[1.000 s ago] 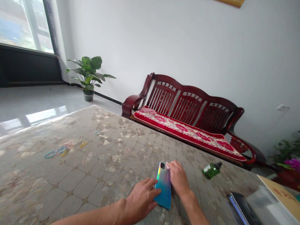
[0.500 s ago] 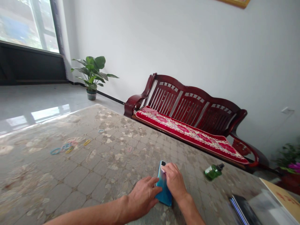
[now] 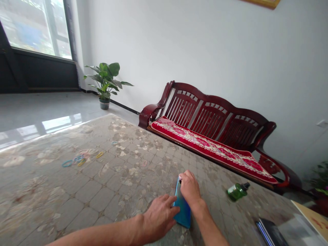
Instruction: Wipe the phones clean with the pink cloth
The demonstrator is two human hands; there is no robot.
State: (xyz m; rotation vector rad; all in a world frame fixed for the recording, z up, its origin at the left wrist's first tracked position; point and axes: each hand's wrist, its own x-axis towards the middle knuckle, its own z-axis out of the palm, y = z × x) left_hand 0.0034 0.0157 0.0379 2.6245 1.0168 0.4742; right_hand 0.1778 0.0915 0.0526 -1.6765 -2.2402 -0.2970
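A blue smartphone (image 3: pixel 183 212) lies back up on the patterned tablecloth, its camera end pointing away from me. My left hand (image 3: pixel 161 215) grips its left edge, with the fingertips and thumb resting on the blue back. Over the camera end, my right hand (image 3: pixel 190 188) is closed with its fingers bunched, pinching a small white wipe (image 3: pixel 180 177) against the phone. Most of that white piece is hidden under the fingers, so whether it is tissue or cloth is unclear.
Right of the phone lies a green bottle (image 3: pixel 237 191) with a black top. A dark notebook-like stack (image 3: pixel 271 232) sits at the near right. Several coloured bands (image 3: pixel 81 160) lie on the tablecloth (image 3: pixel 123 191) at left. A wooden bench (image 3: pixel 205 112) stands beyond the table.
My right hand has slid the white wipe up to the phone's far end, covering more of the camera area. My left hand keeps its hold. The view has shifted slightly.
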